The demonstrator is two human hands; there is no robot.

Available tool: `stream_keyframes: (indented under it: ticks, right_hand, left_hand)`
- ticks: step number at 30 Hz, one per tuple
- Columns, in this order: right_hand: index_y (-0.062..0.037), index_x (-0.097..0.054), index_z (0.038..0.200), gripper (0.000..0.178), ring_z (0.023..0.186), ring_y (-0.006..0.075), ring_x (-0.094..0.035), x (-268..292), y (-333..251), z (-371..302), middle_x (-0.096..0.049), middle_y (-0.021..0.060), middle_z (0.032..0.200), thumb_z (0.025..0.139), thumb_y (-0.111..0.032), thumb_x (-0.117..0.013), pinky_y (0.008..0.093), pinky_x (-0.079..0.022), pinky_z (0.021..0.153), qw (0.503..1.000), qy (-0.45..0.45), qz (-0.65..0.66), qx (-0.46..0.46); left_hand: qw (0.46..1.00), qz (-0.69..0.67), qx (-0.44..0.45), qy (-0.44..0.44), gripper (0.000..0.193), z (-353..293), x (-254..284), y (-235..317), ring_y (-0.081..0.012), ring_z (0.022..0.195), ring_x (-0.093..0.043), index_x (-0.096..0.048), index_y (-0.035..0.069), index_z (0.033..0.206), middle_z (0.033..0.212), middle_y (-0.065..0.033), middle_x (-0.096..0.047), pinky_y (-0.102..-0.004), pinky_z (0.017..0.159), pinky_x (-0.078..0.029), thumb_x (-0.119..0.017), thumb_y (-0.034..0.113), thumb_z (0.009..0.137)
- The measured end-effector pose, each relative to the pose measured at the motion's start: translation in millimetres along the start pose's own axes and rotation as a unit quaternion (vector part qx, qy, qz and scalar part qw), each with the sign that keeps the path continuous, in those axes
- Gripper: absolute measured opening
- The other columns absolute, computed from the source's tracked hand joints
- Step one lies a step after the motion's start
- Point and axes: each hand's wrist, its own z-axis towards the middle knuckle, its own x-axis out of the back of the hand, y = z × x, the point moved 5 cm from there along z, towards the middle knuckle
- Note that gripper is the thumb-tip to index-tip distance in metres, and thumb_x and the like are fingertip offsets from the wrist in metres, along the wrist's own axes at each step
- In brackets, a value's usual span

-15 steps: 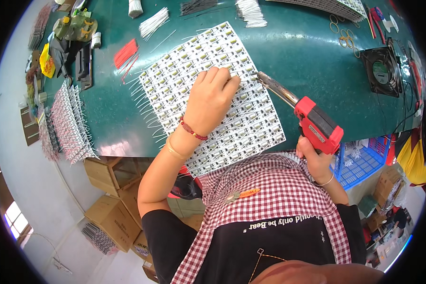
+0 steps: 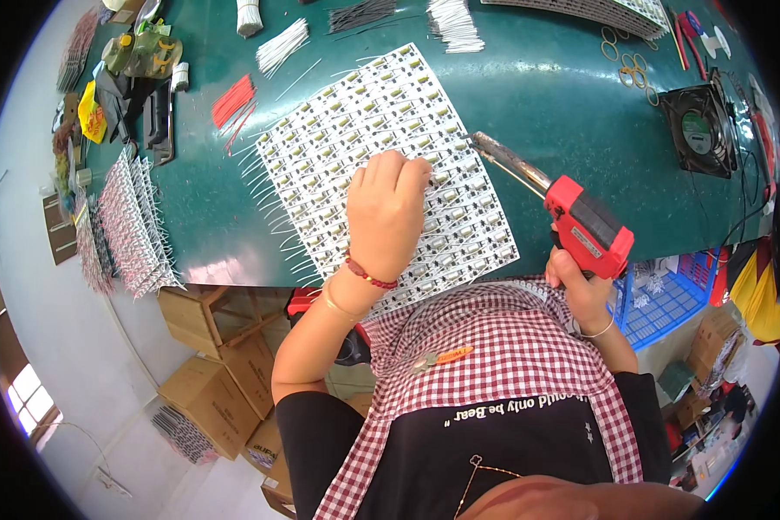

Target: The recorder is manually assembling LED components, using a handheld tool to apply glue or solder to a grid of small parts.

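Observation:
A large white panel of small circuit boards lies at an angle on the green table. White wires stick out along its left edge, and rows of yellowish-green parts cover its surface. Above the middle of the panel is my left hand, its fingers curled and pinched together. Whatever they grip, if anything, is hidden. In my right hand is a red and black soldering gun, gripped by its handle. The metal tip points up and left, close to the panel's right edge; I cannot tell whether it touches.
Bundles of red wires, white wires and black wires lie beyond the panel. At the right stand a black fan and rubber bands. Stacked wired panels sit left. A blue crate is below the table edge.
My left hand has come a little toward me and to the right over the panel, staying pinched. The soldering gun has shifted slightly to the right.

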Motion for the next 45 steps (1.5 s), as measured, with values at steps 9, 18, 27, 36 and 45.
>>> stream_keyframes:
  ticks: [9,18,27,36,45]
  right_hand:
    - [-0.0021,-0.062,0.097,0.013,0.058,0.0065,-0.053,2.8,9.0,-0.5,-0.059,0.0002,0.071,0.088,-0.008,-0.069,0.0242,-0.044,0.053,0.999,-0.032,-0.022,0.0]
    - [0.0007,-0.064,0.108,0.028,0.077,0.0097,-0.06,3.0,8.1,1.4,-0.067,0.003,0.09,0.085,-0.012,-0.073,0.0266,-0.049,0.07,0.996,-0.035,-0.084,0.008]
    - [0.0002,-0.065,0.106,0.027,0.078,0.0085,-0.06,2.2,7.7,0.6,-0.067,0.0023,0.092,0.083,-0.009,-0.074,0.026,-0.049,0.07,0.995,-0.027,-0.092,-0.004]
    - [-0.0001,-0.063,0.106,0.025,0.07,0.0071,-0.057,11.0,10.1,-4.2,-0.063,0.0004,0.083,0.084,-0.007,-0.073,0.0242,-0.046,0.061,0.999,-0.017,-0.033,-0.033]
    - [0.0006,-0.063,0.113,0.034,0.084,0.0097,-0.061,3.4,8.3,1.4,-0.066,0.0037,0.097,0.083,-0.011,-0.074,0.0259,-0.049,0.074,0.996,-0.021,-0.084,0.003]
  left_hand:
    - [0.998,0.052,0.018,-0.006,0.012,-2.1,-17.1,6.8,-0.0222,0.075,-0.054,-0.062,0.01,0.085,0.078,-0.0034,-0.054,-0.0347,0.065,-0.041,-0.068,0.005,0.075]
    - [0.999,0.011,-0.033,-0.014,0.024,-2.9,-16.6,10.0,-0.0214,0.073,-0.051,-0.065,0.007,0.092,0.079,-0.0043,-0.051,-0.0339,0.065,-0.042,-0.062,-0.002,0.07]
    - [0.999,-0.01,-0.04,-0.018,0.027,-2.9,-16.4,11.8,-0.0225,0.075,-0.051,-0.065,0.005,0.093,0.08,-0.0066,-0.05,-0.0334,0.067,-0.044,-0.061,-0.006,0.069]
    - [0.999,-0.013,-0.042,-0.013,0.028,-3.6,-16.4,10.7,-0.0227,0.075,-0.052,-0.066,0.004,0.094,0.08,-0.0068,-0.051,-0.0335,0.068,-0.045,-0.062,-0.006,0.068]
    - [0.999,-0.006,-0.046,-0.01,0.028,-3.7,-15.8,11.5,-0.0228,0.076,-0.052,-0.065,0.004,0.094,0.08,-0.0068,-0.051,-0.0335,0.068,-0.045,-0.061,-0.006,0.068]
